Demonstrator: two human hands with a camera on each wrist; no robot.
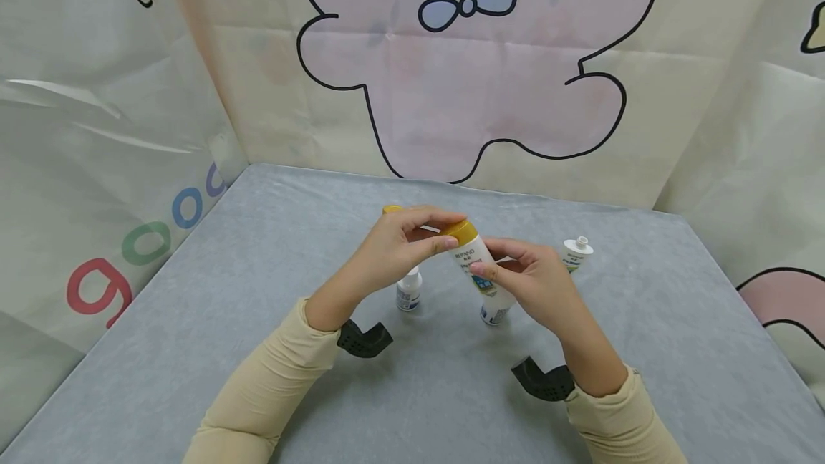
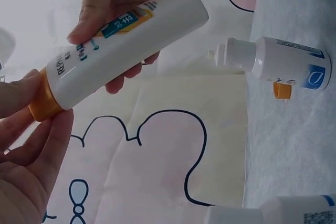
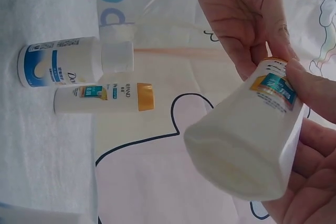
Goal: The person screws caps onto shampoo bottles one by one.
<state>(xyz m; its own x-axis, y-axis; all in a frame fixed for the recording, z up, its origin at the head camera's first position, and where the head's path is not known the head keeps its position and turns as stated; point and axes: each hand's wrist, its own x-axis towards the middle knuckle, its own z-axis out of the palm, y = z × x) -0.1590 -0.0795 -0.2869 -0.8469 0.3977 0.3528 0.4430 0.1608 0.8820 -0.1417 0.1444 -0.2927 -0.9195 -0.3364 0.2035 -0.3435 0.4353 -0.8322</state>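
Observation:
Both hands hold a white squeeze bottle (image 1: 473,263) with a gold cap and a teal-and-yellow label, tilted above the table. My left hand (image 1: 399,238) pinches the gold cap (image 2: 46,100) between thumb and fingers. Around the bottle's body curls my right hand (image 1: 531,278), thumb on the label side. In the right wrist view, the bottle's flat base faces the camera. Below the hands stand a small white bottle with a white cap (image 1: 409,290) and another blue-labelled white bottle (image 1: 495,312), its top hidden in the head view but showing a narrow neck (image 2: 239,53) in the left wrist view.
A second gold-capped bottle (image 3: 105,98) stands behind my left hand. Beyond my right hand is a white bottle with a bare nozzle (image 1: 576,253). A small gold cap (image 2: 282,90) shows behind the blue-labelled bottle. Grey cloth (image 1: 438,392) covers the table; printed curtains surround it.

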